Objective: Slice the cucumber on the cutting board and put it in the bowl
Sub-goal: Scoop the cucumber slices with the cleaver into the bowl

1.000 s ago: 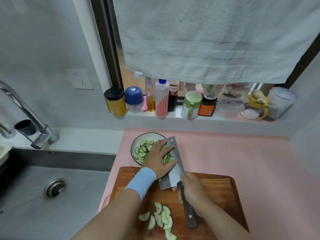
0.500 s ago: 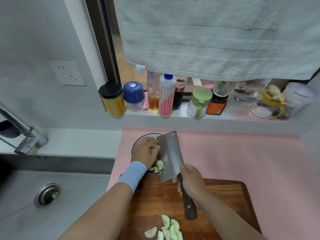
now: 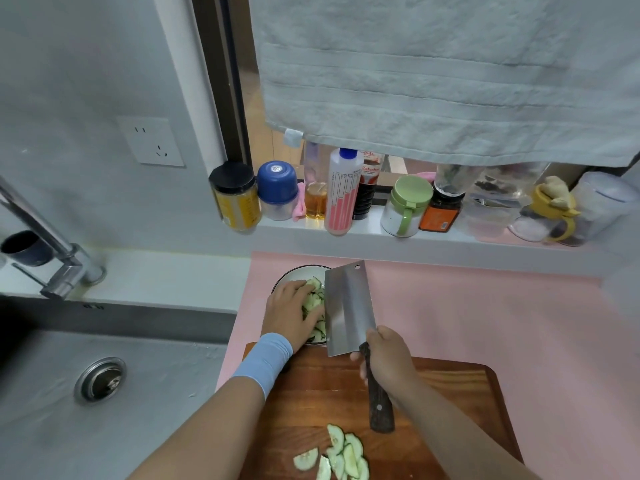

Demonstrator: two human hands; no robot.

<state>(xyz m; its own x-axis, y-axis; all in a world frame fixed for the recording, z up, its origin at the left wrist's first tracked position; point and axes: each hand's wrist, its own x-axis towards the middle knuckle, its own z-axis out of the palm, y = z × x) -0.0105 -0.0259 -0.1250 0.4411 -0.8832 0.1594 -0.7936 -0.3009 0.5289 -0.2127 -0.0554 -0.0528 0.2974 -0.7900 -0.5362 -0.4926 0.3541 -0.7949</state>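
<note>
The right hand (image 3: pixel 388 358) wraps its grip round the cleaver (image 3: pixel 348 306) handle, with the blade tilted over the bowl (image 3: pixel 294 271). The left hand (image 3: pixel 294 313), grip spread flat, rests on the cucumber slices (image 3: pixel 313 301) in the bowl, beside the blade. Loose slices (image 3: pixel 341 452) lie on the cutting board (image 3: pixel 450 393). They look thin, wet, limp and light, so they are probably best scooped onto the flat blade, not pinched singly.
</note>
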